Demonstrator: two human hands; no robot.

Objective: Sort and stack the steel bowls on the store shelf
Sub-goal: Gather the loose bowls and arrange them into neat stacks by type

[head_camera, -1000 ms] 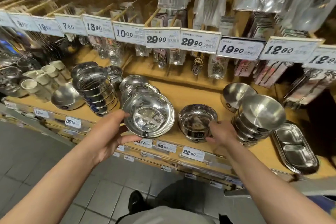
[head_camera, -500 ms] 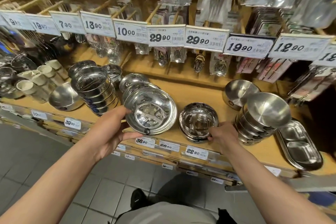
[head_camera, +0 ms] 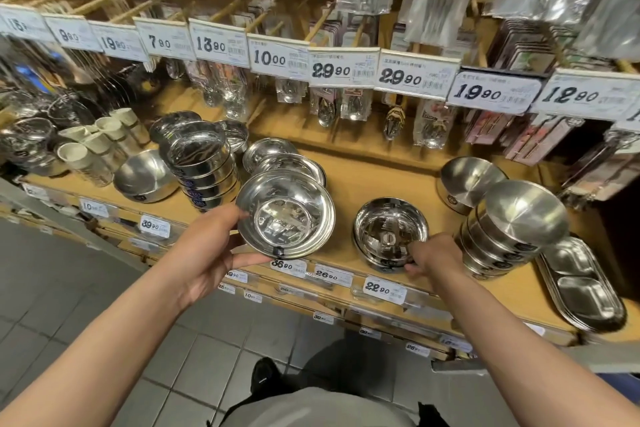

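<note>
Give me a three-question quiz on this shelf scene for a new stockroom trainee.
1. True or false: the left hand grips the wide shallow bowl by its rim.
2. What does the right hand grip? A) the small bowl stack B) the divided tray C) the white cups
3. Fill in: the price tag on the shelf edge just below the small bowl stack reads ____.

Key: 1 true; 2 A; 3 22.90
</note>
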